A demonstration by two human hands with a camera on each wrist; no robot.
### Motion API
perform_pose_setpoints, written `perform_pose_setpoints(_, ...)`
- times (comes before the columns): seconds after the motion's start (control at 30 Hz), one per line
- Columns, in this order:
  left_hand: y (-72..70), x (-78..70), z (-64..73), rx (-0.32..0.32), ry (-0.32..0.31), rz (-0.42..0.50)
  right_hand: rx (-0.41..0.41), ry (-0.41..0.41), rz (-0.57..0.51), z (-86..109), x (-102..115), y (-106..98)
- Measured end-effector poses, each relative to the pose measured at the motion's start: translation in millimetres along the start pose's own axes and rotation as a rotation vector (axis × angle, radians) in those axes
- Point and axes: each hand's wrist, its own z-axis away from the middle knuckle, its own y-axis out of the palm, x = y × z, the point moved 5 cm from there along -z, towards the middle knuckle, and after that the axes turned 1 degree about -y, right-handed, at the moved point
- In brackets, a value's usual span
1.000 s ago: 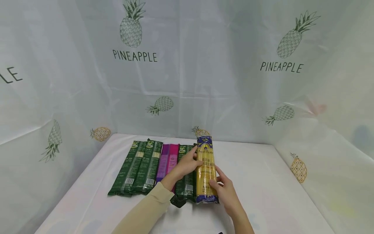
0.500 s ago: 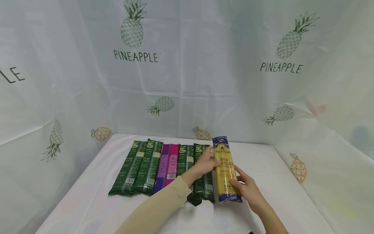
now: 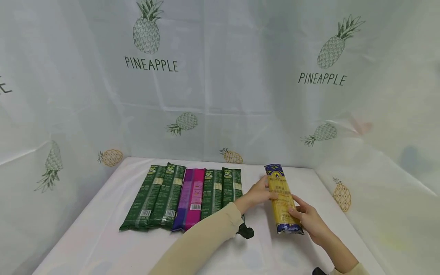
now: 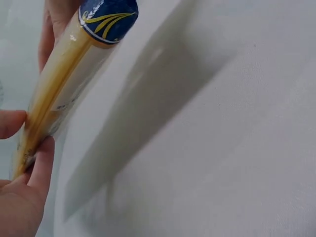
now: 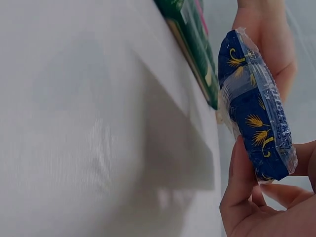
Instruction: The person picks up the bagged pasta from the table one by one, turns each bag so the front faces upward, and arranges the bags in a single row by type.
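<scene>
A yellow spaghetti packet (image 3: 282, 204) with blue ends is held between both hands over the right part of the table. My left hand (image 3: 258, 194) pinches its left edge, thumb on the front. On the lower right edge my right hand (image 3: 311, 220) grips it, thumb across the front. The left wrist view shows the spaghetti packet (image 4: 54, 94) above the table with its shadow below. In the right wrist view the blue end of the spaghetti packet (image 5: 256, 118) faces the camera, fingers beneath it.
To the left lie several green pasta packets (image 3: 141, 202) in a row, with a pink and purple packet (image 3: 190, 198) among them. A white cloth covers the table (image 3: 113, 248). Pineapple-printed curtains (image 3: 237, 76) stand behind and at the sides.
Both hands have carried the spaghetti packet rightward, from over the rightmost green packet to beyond the row. That green packet now shows more fully.
</scene>
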Motion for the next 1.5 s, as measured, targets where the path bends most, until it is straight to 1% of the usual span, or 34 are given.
perform_pose_setpoints(0.13,12.2,2.9,-8.6,0.009,-0.011,-0.037,-0.011,0.004,0.045,-6.0,-5,-13)
perform_pose_setpoints(0.2,15.9,3.9,-11.4,-0.007,0.003,-0.047,-0.013,-0.007,0.075,-8.6,-6,-17)
perform_pose_setpoints(0.3,21.0,7.2,-15.2,-0.032,0.014,-0.090,-0.023,-0.022,0.110,-12.5,-8,-21)
perform_pose_setpoints(0.37,24.6,9.9,-16.9,-0.039,0.009,-0.118,-0.030,-0.023,0.127,-14.8,-11,-22)
perform_pose_setpoints(0.5,30.6,14.5,-16.6,-0.046,0.011,-0.114,-0.054,-0.012,0.158,-18.1,-17,-22)
perform_pose_setpoints(0.53,30.8,16.5,-16.4,-0.048,0.005,-0.121,-0.056,-0.012,0.166,-19.9,-18,-21)
perform_pose_setpoints(0.6,30.6,20.0,-17.0,-0.058,0.014,-0.128,-0.062,-0.012,0.177,-23.3,-19,-20)
perform_pose_setpoints(0.73,32.0,26.0,-20.8,-0.081,0.018,-0.168,-0.068,-0.012,0.197,-29.2,-22,-17)
perform_pose_setpoints(0.87,34.3,28.6,-25.7,-0.111,0.017,-0.196,-0.088,-0.011,0.217,-35.3,-22,-18)
perform_pose_setpoints(0.93,36.1,29.9,-27.8,-0.108,0.011,-0.208,-0.101,-0.005,0.229,-38.0,-22,-20)
perform_pose_setpoints(1.03,38.4,32.8,-29.5,-0.080,0.002,-0.229,-0.106,0.004,0.254,-40.1,-24,-24)
perform_pose_setpoints(1.13,39.0,33.8,-28.6,-0.065,0.006,-0.249,-0.104,0.000,0.313,-41.0,-26,-27)
perform_pose_setpoints(1.27,38.4,34.5,-26.7,-0.071,0.011,-0.271,-0.101,-0.017,0.428,-43.7,-26,-28)
perform_pose_setpoints(1.4,40.6,38.5,-28.7,-0.073,0.012,-0.279,-0.095,-0.053,0.540,-44.9,-26,-29)
perform_pose_setpoints(1.5,43.1,40.6,-30.2,-0.090,0.011,-0.310,-0.088,-0.048,0.577,-45.3,-29,-30)
